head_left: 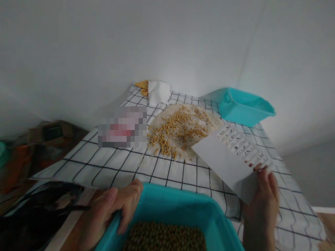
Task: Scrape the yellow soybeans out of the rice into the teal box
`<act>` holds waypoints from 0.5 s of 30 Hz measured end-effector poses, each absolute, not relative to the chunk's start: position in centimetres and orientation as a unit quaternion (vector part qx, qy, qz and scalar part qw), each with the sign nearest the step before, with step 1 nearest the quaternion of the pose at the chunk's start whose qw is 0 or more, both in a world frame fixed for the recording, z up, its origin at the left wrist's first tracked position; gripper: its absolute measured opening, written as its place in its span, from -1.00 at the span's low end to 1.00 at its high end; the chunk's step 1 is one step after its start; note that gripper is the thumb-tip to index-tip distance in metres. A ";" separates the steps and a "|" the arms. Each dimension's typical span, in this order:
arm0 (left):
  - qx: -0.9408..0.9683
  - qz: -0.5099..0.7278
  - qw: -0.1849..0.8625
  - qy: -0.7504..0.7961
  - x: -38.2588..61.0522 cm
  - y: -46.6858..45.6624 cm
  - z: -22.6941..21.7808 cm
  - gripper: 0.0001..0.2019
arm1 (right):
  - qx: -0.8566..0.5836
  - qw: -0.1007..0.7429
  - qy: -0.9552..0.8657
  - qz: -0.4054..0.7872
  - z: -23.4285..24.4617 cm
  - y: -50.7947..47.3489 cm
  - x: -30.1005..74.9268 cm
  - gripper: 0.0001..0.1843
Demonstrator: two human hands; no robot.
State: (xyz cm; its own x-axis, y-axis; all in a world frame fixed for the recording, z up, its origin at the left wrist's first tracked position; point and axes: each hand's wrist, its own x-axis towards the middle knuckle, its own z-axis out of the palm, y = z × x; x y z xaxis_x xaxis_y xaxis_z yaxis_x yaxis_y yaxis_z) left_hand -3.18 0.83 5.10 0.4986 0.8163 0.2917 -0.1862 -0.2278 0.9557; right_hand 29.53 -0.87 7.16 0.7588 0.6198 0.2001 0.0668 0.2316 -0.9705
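Observation:
My left hand [112,211] grips the near-left rim of a teal plastic bin [180,205] that holds a layer of tan beans [164,237]. My right hand [261,205] holds a flat white plastic scraper [230,160] with a slotted upper edge, tilted toward a mound of white rice mixed with yellow beans [180,130]. That mound lies on a white cloth with a black grid [110,167]. The scraper's far corner reaches the mound's near-right edge.
A second teal bin [244,106] stands at the far right corner by the wall. A white paper piece [158,92] and a yellow scrap [142,86] lie at the back. A blurred pink patch [121,127] sits left of the mound. Dark clutter [39,212] lies at left.

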 end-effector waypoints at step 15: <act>0.651 0.439 0.549 0.287 -2.7 0.7 6.1 -0.40 | -0.575 0.759 -0.207 0.223 7.1 -1.0 29.7 -0.75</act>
State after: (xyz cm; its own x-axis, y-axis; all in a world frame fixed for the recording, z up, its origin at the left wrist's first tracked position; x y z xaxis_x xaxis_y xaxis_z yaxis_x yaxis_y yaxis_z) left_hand -2.71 0.72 6.11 0.4494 0.8555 0.2571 -0.1086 -0.2334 0.9663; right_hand 29.71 -1.00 7.10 0.8142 0.5777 0.0575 -0.1008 0.2382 -0.9660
